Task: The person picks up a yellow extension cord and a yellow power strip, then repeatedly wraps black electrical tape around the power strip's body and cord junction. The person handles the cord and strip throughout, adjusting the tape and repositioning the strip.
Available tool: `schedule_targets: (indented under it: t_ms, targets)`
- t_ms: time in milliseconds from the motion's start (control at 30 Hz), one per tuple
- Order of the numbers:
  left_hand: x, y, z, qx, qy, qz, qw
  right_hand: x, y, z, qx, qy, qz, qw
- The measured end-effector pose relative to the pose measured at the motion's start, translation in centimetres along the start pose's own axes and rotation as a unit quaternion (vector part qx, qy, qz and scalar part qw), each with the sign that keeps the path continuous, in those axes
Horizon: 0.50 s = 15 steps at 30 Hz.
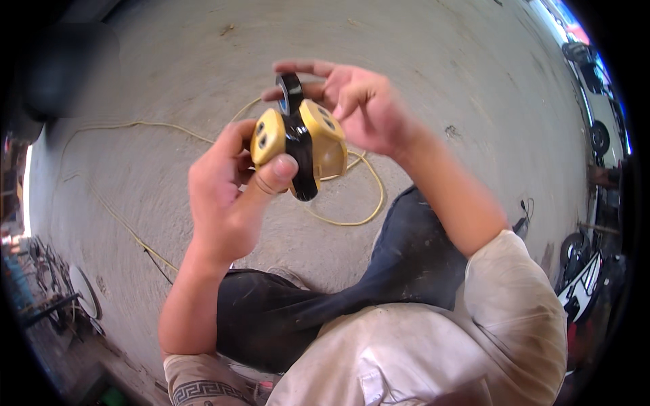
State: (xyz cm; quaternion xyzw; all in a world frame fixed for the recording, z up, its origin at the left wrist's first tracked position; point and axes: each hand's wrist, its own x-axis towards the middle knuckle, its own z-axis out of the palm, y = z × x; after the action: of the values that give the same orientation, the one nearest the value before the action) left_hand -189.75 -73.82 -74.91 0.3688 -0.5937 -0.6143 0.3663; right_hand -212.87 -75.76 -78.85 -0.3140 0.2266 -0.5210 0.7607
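My left hand grips a yellow multi-outlet socket block, with the thumb pressed on its near side. Socket slots show on its two upper faces. Around the block's middle runs a band of shiny black electrical tape. The tape roll, with a blue core, stands on edge at the top of that band. Beside the roll is my right hand, slightly blurred, its fingers stretched out and apart. One fingertip shows past the roll's left side; whether it passes behind or through the core, I cannot tell.
A thin yellow cable loops over the grey concrete floor and trails to the left. My legs in dark trousers are folded below the hands. Motorcycle parts line the right edge; clutter with a pale disc lies at left.
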Motion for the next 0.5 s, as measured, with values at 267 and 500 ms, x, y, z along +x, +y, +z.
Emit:
schedule_targets:
  t_ms: [267,500]
  targets:
    - [-0.1,-2.6,2.2,0.263,-0.024,0.055,0.963,-0.6,-3.3,0.4,-0.014,-0.006,-0.065,0.998]
    - [1.5,-4.5,2.0,0.233,0.01,0.015,0.972,-1.8,-3.7,3.0,-0.012,0.014,-0.096,0.995]
